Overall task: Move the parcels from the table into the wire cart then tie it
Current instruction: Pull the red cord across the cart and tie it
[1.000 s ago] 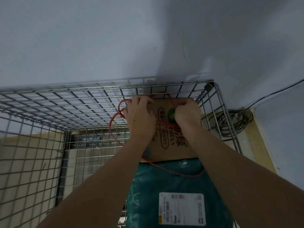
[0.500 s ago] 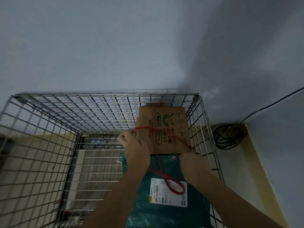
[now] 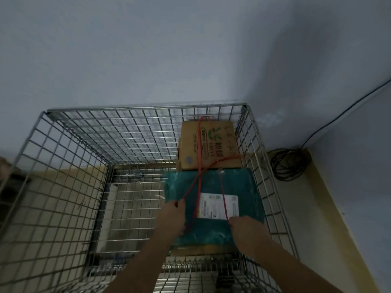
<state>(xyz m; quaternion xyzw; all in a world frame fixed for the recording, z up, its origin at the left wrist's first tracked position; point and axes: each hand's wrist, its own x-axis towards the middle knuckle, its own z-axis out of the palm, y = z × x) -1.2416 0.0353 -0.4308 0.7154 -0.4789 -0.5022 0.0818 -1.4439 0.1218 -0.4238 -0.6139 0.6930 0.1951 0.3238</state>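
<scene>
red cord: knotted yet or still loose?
Loose. The red cord only crosses over the cardboard box and teal parcel; left hand and right hand each hold an end. No knot visible.

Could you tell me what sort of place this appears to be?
Probably a parcel sorting or storage room corner: a wire cart holding a cardboard box and a labelled teal parcel, bare painted walls, and a coiled cable on the floor.

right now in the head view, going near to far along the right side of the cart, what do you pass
right hand → white label on the teal parcel → cardboard box → cart's far wall → wall
</scene>
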